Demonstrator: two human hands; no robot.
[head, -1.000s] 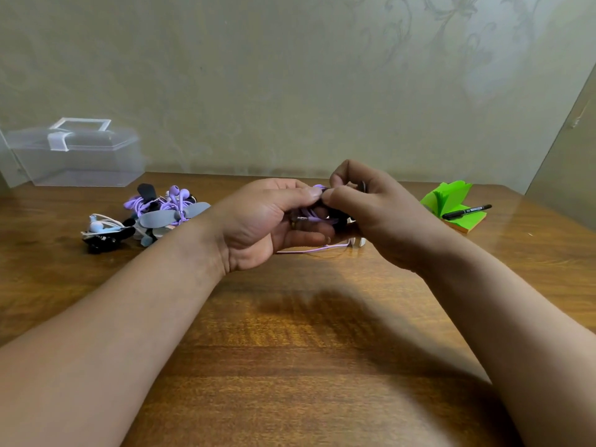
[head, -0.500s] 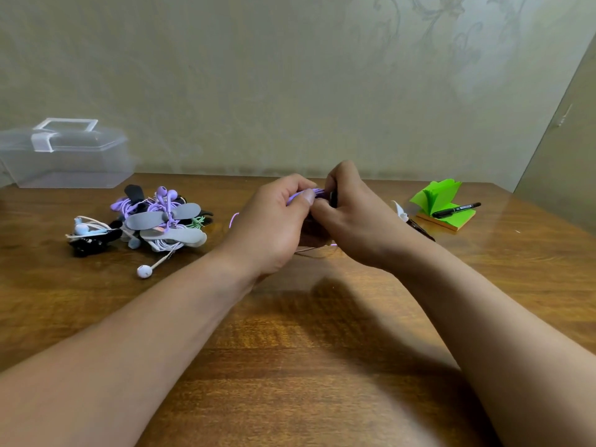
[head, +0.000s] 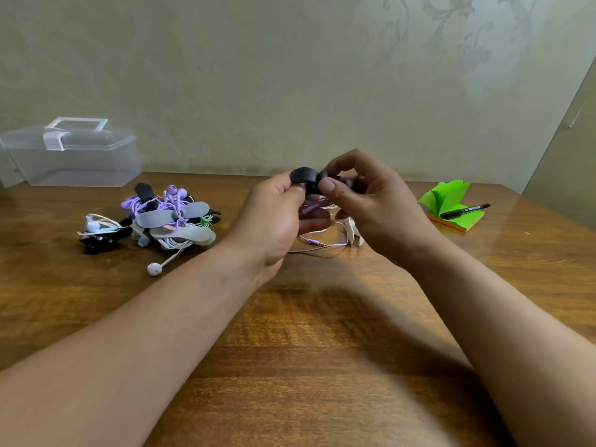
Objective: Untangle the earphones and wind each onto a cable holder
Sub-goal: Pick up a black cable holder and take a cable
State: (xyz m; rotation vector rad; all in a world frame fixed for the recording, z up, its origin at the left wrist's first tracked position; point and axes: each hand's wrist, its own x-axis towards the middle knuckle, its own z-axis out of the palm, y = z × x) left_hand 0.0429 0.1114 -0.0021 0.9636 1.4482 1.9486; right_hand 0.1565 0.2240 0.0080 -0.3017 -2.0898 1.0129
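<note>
Black holder (head: 303, 179) newly visible, perhaps bent

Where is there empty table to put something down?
Bare brown wooden table lies between the forearms. More bare wood runs at the back between the clear plastic box and the green paper notepad. Crowded: the heap of wound earphones on the left, and under the left hand and right hand gripping the black cable holder, where a purple earphone cable trails.

No text can be read anywhere; the pale print on the black marker (head: 464, 210) is too small to make out.
</note>
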